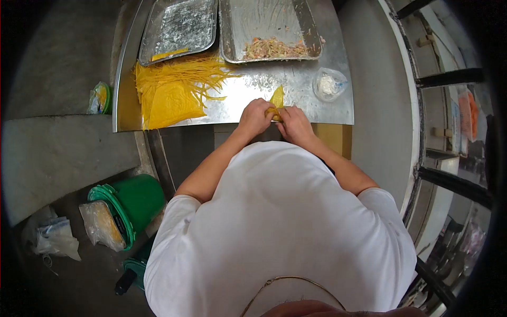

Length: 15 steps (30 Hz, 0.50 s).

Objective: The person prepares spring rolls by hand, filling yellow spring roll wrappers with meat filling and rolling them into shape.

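My left hand [255, 114] and my right hand [293, 121] meet at the near edge of a steel table [264, 84]. Both hold a yellow wrapper [276, 99] between them; one pointed corner sticks up past the fingers and the rest is hidden under my hands. A stack of yellow wrappers [168, 103] lies at the table's left, with thin yellow strips [198, 71] spread over and beside it. Straight ahead stands a metal tray [311, 31] with chopped filling [273, 48] along its near side.
A second, floured metal tray [179, 26] sits at the back left. A small plastic bag of white paste [328, 84] lies right of my hands. A green bucket [134, 203] with plastic bags stands on the floor to the left. Window bars run along the right.
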{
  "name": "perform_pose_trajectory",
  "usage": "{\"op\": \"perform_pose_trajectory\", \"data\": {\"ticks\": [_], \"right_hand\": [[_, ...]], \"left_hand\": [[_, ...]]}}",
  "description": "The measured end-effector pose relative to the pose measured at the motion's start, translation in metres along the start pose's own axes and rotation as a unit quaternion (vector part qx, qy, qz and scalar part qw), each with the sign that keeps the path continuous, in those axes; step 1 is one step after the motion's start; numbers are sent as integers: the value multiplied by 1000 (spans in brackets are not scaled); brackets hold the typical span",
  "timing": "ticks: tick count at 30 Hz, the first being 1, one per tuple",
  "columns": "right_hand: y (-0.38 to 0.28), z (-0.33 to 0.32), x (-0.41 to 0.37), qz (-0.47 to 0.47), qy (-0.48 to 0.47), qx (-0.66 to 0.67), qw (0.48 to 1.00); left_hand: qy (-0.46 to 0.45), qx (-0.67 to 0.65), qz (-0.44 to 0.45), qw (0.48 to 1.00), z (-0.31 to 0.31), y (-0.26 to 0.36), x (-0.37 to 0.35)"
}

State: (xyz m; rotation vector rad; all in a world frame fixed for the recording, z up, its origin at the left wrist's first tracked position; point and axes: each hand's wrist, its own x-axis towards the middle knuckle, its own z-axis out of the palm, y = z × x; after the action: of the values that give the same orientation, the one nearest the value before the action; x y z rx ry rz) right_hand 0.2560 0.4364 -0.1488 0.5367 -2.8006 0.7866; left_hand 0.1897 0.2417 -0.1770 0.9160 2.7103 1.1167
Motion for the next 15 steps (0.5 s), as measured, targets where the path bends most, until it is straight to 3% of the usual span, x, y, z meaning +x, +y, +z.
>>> {"op": "perform_pose_trajectory", "data": {"ticks": [2,3,5,11,15], "right_hand": [[6,11,-4,-23,-10,-43,999],[7,12,-3,-21,-8,-44,999],[10,15,0,-16,-5,-59,998],[3,6,2,1,-17,-23,1000],[6,6,4,-21,5,-40,999]], "left_hand": [[-60,-124,-156,978,-18,18,8],[-62,-123,-154,978,-21,15,6],[-56,-82,78,992,-32,3,0],[-55,19,184,981,-18,-17,11],[-89,24,168,981,-25,-12,19]]}}
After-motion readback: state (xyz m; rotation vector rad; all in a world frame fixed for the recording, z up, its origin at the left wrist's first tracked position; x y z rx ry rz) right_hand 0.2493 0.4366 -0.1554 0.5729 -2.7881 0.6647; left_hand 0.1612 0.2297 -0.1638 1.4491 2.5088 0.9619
